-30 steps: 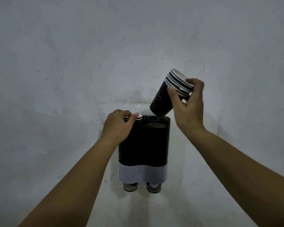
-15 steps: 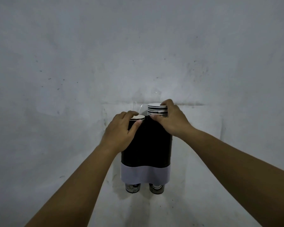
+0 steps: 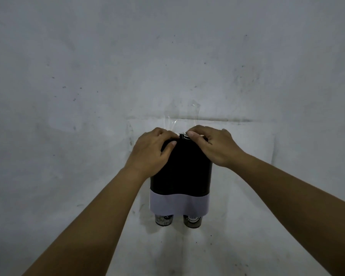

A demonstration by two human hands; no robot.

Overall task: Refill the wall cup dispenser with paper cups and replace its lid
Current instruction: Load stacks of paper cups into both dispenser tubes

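A black double-tube cup dispenser [image 3: 184, 170] with a white band [image 3: 179, 204] across its lower part hangs on the wall. Two cup bottoms [image 3: 163, 221] [image 3: 192, 222] poke out below the band. My left hand [image 3: 153, 150] grips the dispenser's top left corner, fingers curled over the top and thumb on the front. My right hand [image 3: 213, 146] holds the stack of paper cups [image 3: 185, 135] at the top right; only a sliver of white rims shows above the tube. No lid is in view.
The dispenser hangs on a pale, scuffed wall [image 3: 88, 76]. A piece of clear tape or plastic [image 3: 185, 112] sticks to the wall just above it. A horizontal seam [image 3: 237, 120] in the wall runs level with my hands.
My right hand brought the tilted cup stack upright over the right tube and lowered it in until only the rims show. My left hand stayed on the top left corner.
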